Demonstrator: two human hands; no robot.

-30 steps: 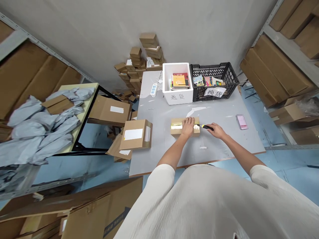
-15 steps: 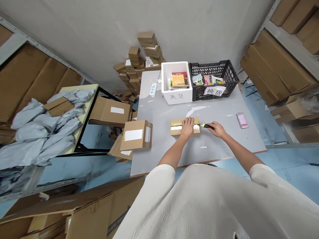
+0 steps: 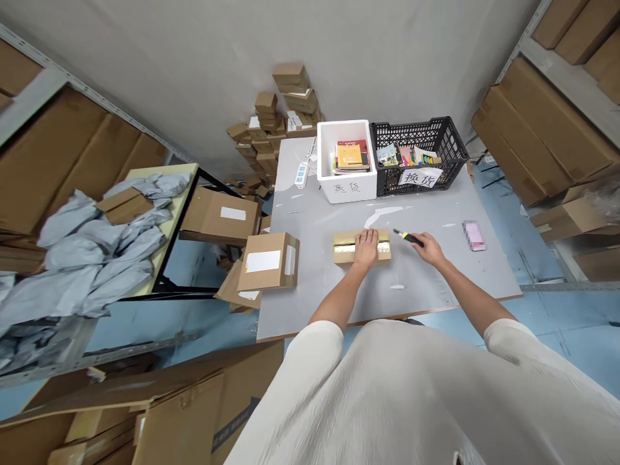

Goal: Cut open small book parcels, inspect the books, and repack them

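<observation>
A small brown cardboard box (image 3: 345,257) lies on the grey table (image 3: 320,303), with a pale strip showing along the slit between its top flaps. My left hand (image 3: 367,248) rests flat on its top, fingers stretched out and holding nothing. In my right hand (image 3: 428,249) is a black and yellow utility knife (image 3: 409,238), my fingers wrapped round its handle. The knife's tip points left, just off the box's right end and apart from it. What lies inside the box is hidden.
Behind the box stand a white foam bin (image 3: 347,190) and a black plastic crate (image 3: 458,158), both holding books. A larger labelled carton (image 3: 264,261) sits at the table's left. A pink blurred item (image 3: 473,236) lies right, a power strip (image 3: 301,175) at the back.
My right hand has drawn the utility knife away from the box's right end, slightly right and up. My left hand stays on the box. The whole view has shifted slightly.
</observation>
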